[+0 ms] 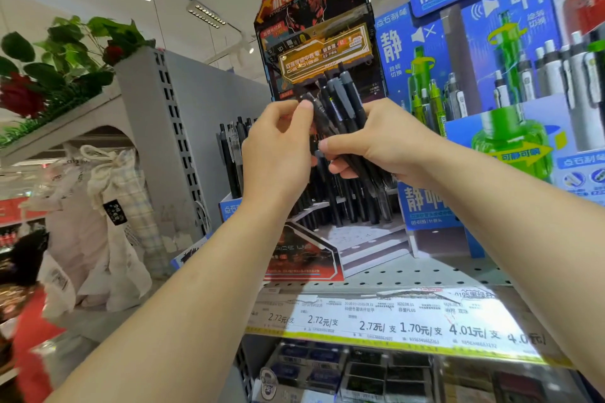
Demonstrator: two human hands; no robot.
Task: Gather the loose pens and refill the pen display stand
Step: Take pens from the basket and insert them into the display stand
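My right hand (370, 144) grips a bundle of several black pens (340, 98), their clicker ends pointing up, in front of the dark pen display stand (314, 23). My left hand (278, 147) pinches one pen at the left side of that bundle between thumb and fingers. Behind and below both hands, more black pens (357, 199) stand upright in the stand's stepped base (363, 239). The lower ends of the held pens are hidden behind my fingers.
A blue display (510, 52) with green and white pens stands to the right. Another holder of black pens (232, 157) stands left of the stand. The perforated shelf (409, 271) carries price labels (393, 321) along its front edge. Cloth bags (98, 206) hang at left.
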